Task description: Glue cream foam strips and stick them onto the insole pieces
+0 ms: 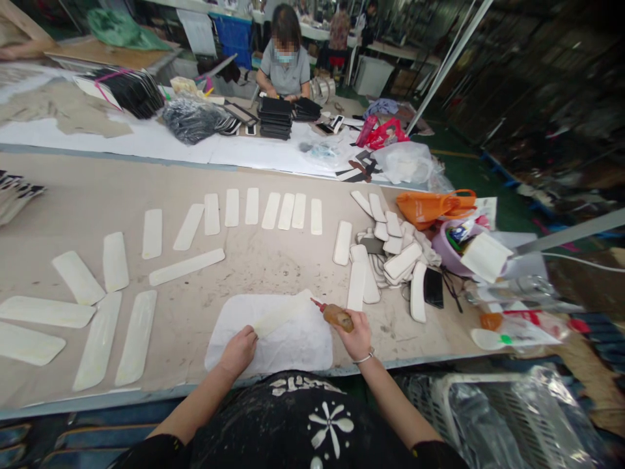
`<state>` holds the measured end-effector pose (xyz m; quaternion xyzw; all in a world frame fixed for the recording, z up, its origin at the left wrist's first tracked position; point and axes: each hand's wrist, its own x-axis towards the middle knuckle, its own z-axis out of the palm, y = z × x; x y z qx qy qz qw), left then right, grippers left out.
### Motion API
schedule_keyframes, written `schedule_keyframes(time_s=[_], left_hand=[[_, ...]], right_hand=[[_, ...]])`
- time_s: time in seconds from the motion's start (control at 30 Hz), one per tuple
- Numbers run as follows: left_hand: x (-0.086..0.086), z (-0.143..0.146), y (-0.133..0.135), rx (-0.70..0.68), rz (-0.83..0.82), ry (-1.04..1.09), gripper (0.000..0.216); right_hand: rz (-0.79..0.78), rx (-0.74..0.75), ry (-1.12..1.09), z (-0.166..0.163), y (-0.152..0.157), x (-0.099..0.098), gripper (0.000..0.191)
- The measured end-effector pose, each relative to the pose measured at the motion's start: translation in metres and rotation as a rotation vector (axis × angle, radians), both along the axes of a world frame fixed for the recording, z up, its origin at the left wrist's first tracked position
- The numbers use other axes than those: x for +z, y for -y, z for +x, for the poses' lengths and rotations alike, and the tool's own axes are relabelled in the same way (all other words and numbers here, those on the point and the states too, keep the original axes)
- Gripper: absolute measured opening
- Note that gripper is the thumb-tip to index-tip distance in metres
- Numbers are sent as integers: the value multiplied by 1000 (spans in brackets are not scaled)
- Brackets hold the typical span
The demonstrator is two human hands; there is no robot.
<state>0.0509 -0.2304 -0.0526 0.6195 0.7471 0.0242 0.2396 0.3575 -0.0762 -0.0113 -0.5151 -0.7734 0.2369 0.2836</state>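
Left hand (240, 348) touching pale strip (284, 314) at lower centre, its grip not discernible, right hand (357, 335) with grip clenched around amber bottle (338, 317), nozzle (319, 304) pointing upper left, orange bag (420, 208) right of centre, lettering illegible

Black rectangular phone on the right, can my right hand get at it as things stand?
Probably not yet: the black phone lies uncovered within likely reach, but the right hand holds a red-nozzled amber bottle.

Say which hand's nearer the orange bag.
Right. The right hand, holding a bottle, is short and left of the orange bag; the left hand, on a strip, is farther left.
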Motion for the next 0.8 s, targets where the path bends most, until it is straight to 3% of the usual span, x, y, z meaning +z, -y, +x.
schedule_keyframes(time_s=[0.27,0.57,0.8], left_hand=[[-6,0,2,-8,17,4,28],[-7,1,1,12,11,29,26],[14,-4,9,98,14,34,19]], right_hand=[[-8,12,27,-17,-17,-2,32],[-10,24,26,2,13,-5,33],[-63,106,-71,-11,31,4,43]])
